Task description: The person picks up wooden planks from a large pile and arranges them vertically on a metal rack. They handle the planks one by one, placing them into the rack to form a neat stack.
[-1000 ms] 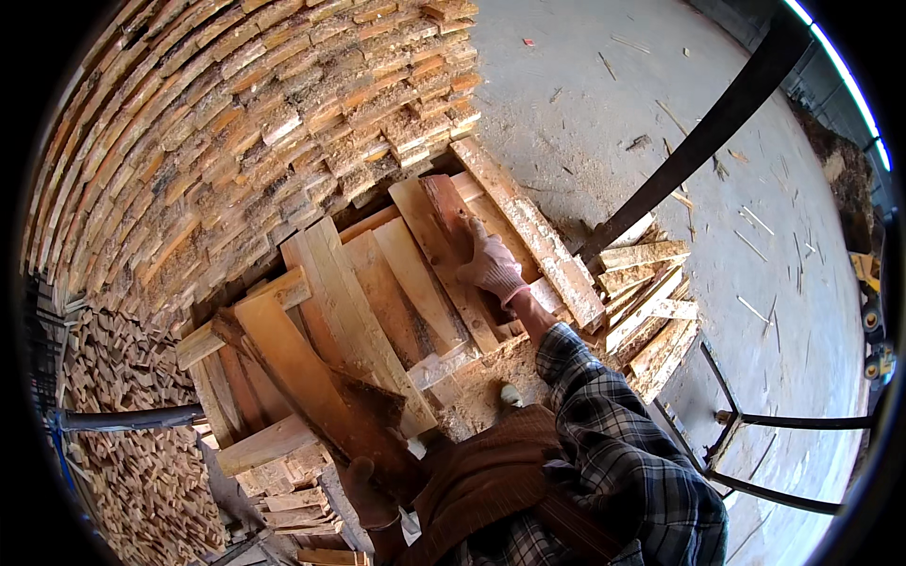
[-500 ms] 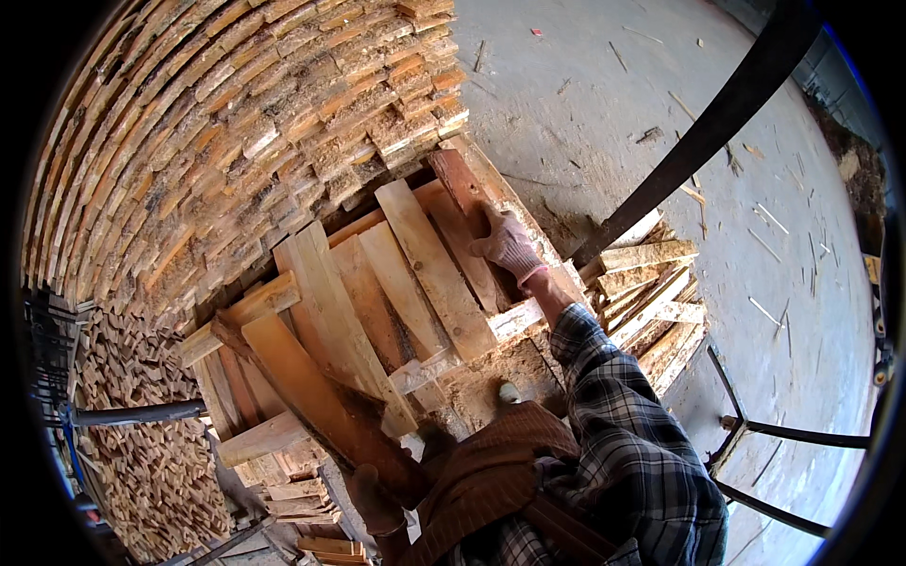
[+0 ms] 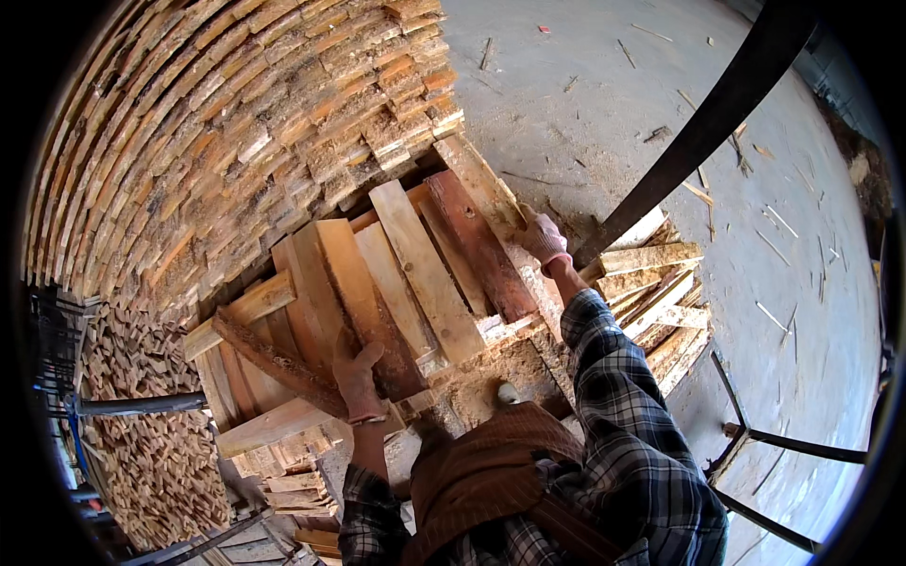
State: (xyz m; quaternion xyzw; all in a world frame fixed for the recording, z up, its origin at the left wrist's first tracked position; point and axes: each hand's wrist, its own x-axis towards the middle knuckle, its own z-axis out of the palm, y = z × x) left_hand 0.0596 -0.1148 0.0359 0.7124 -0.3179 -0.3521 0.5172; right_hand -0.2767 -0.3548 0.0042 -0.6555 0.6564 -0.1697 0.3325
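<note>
- A heap of short wood pieces (image 3: 151,462) lies left of the stack of boards (image 3: 269,429).
- Near the stack's left edge, a bark-covered strip (image 3: 274,361) slants toward the front edge; the board that partly covered it 0.5 s ago has moved off.
- That orange-brown board (image 3: 351,274) has shifted right and now lies lengthwise on the stack, its dark end near the front edge.
- The gloved left hand (image 3: 357,382) has moved up to its left side, touching it, thumb apart from the fingers; I cannot tell whether it pinches the wood.
- Toward the right edge, a reddish-brown plank (image 3: 479,247), under the right hand 0.5 s ago, now lies free.
- The gloved right hand (image 3: 545,238) has moved to the pale plank (image 3: 481,184) along the right edge, fingers bent at its outer side; how tightly they close, I cannot tell.
</note>
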